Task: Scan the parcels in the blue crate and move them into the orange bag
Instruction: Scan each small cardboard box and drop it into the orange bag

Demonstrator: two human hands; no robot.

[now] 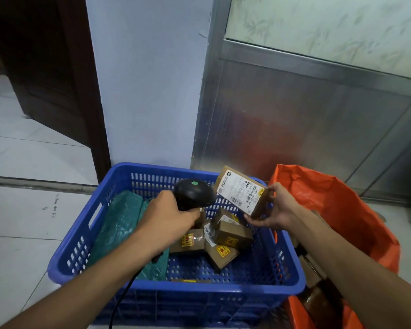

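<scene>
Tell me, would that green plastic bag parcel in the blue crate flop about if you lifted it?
Probably. The green bag parcel looks crinkled and slumps against the blue crate wall, so it likely sags when lifted. Its glossy film may be slippery. Unlike the cardboard boxes beside it, it seems to hold no stiff shape.

pretty plain room tbh: pale blue painted wall (pixel 150 79) straight ahead, dark brown wooden door (pixel 55 74) open on the left, brushed metal panel (pixel 301 119) on the right with leafy frosted glass (pixel 330 24) above it, white floor tiles (pixel 31 148) all round
</scene>
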